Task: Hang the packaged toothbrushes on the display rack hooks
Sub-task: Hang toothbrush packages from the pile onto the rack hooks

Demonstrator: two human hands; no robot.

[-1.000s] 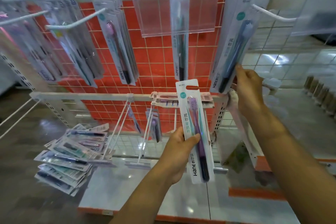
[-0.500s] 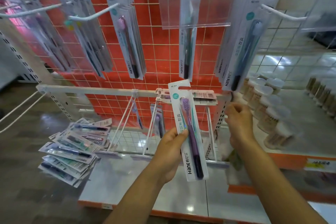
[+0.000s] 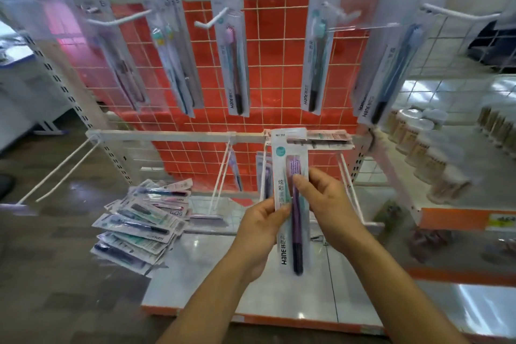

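Hands: left and right both pinch one upright toothbrush pack. Upper hooks carry packs; loose pile on shelf.

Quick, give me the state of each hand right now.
Left hand: closed on the toothbrush pack, gripping its left edge.
Right hand: closed on the same pack, fingers pinching it from the right.

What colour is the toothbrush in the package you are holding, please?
Purple, darkening at the handle end, on the held toothbrush; head view.
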